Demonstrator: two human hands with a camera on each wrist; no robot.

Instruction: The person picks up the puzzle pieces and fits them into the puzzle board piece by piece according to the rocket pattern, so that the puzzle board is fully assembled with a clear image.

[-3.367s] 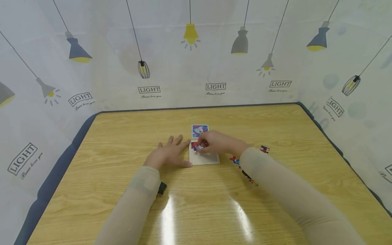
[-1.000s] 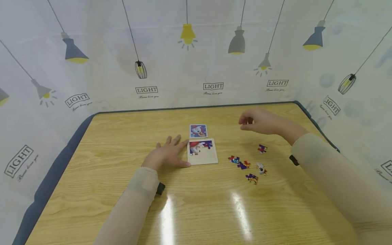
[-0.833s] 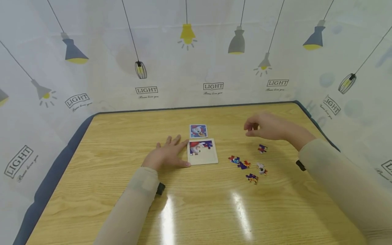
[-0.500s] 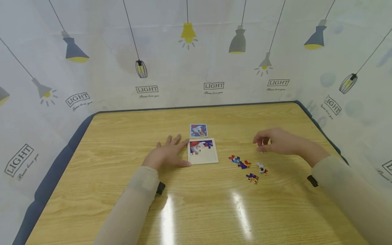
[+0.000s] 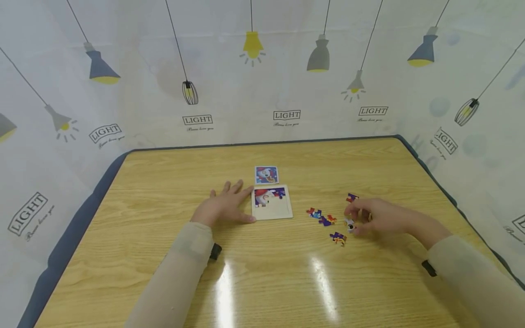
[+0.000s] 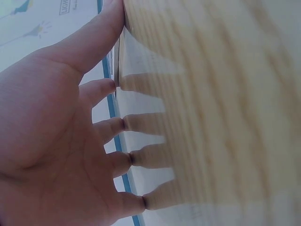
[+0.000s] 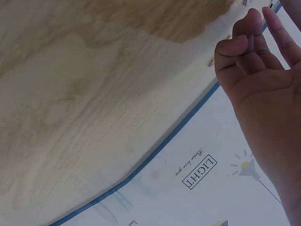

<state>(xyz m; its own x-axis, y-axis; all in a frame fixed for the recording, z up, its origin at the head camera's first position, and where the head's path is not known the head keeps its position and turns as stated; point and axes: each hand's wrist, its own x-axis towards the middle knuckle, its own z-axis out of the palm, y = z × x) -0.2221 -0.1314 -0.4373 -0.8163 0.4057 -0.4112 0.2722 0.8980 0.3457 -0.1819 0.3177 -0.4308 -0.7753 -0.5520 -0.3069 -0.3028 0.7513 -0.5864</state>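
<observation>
My left hand (image 5: 223, 207) lies spread on the table, thumb and index finger touching the left edge of a pale jigsaw tray (image 5: 272, 213). Fitted pieces fill the tray's upper part with a red, white and purple picture; its lower part is bare. In the left wrist view, the left fingertips (image 6: 123, 124) rest on the wood. To the right, my right hand (image 5: 381, 217) hovers low with index finger and thumb apart on either side of a white jigsaw piece (image 5: 349, 224). The right wrist view shows several right fingers (image 7: 230, 59) loosely bent; the piece is hidden there.
A small picture card (image 5: 266, 175) lies just behind the tray. Loose jigsaw pieces are scattered left of my right hand: a red-blue one (image 5: 314, 213), a purple-orange one (image 5: 326, 221) and a purple-yellow one (image 5: 338, 238). Another purple piece (image 5: 352, 197) lies behind that hand.
My right hand has left the tray, swung out to the right, then come down and nearer to the white jigsaw piece. The purple piece behind it shows again. My left hand stays put.
</observation>
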